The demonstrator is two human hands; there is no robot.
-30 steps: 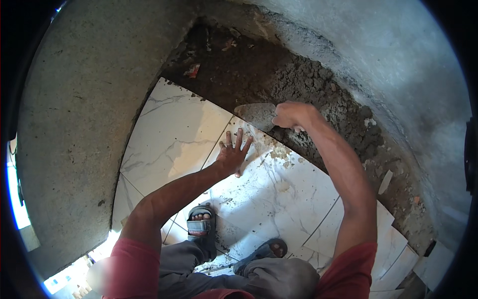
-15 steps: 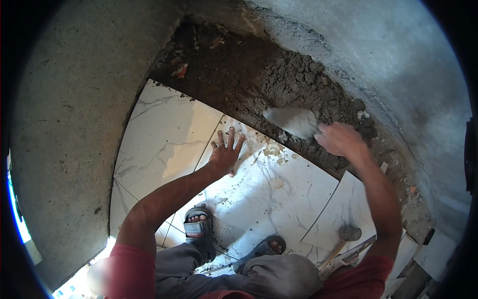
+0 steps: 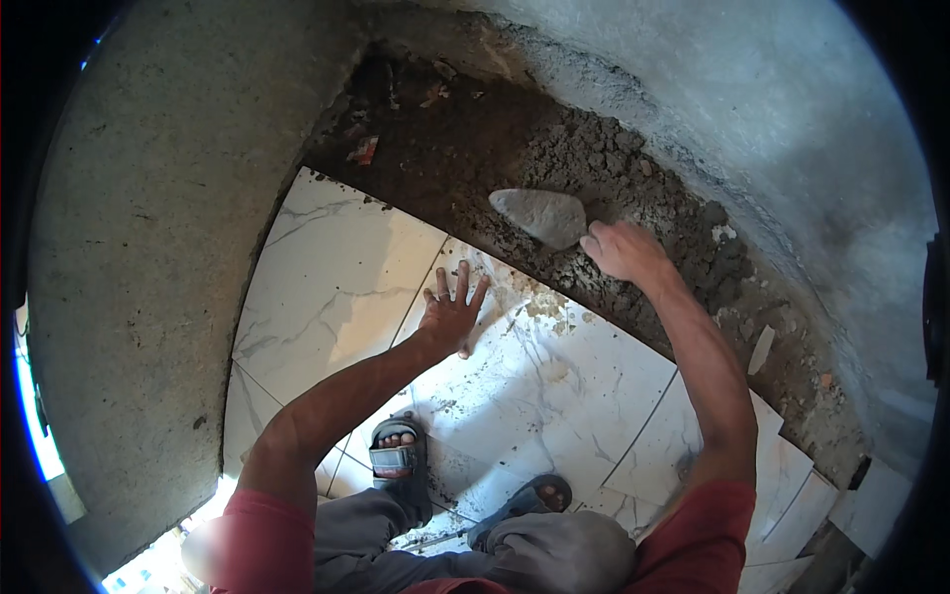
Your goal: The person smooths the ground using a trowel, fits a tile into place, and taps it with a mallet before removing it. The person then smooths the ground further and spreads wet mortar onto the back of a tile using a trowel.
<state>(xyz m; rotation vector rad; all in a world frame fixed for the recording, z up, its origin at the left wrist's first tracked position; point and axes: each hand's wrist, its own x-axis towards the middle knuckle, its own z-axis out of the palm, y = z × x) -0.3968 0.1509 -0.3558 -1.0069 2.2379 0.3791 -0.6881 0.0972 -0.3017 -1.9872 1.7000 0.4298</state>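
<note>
My left hand rests palm down on a white marble-patterned floor tile, fingers spread, near the edge of the tiling. My right hand grips the handle of a trowel, its handle mostly hidden by my fingers. The grey, mortar-smeared trowel blade points left over the dark bed of earth and lumpy grey mortar beyond the tiles. Dirty mortar smears mark the tile just right of my left hand.
A grey concrete wall rises at the left, a pale plastered wall at the right. Further tiles lie at the lower right. My sandalled feet stand on the tiling. A mallet is partly hidden by my right arm.
The trowel has left the tile edge, swung right, then come back up and left over the mortar bed with my right hand. My left hand stays on the tile.
</note>
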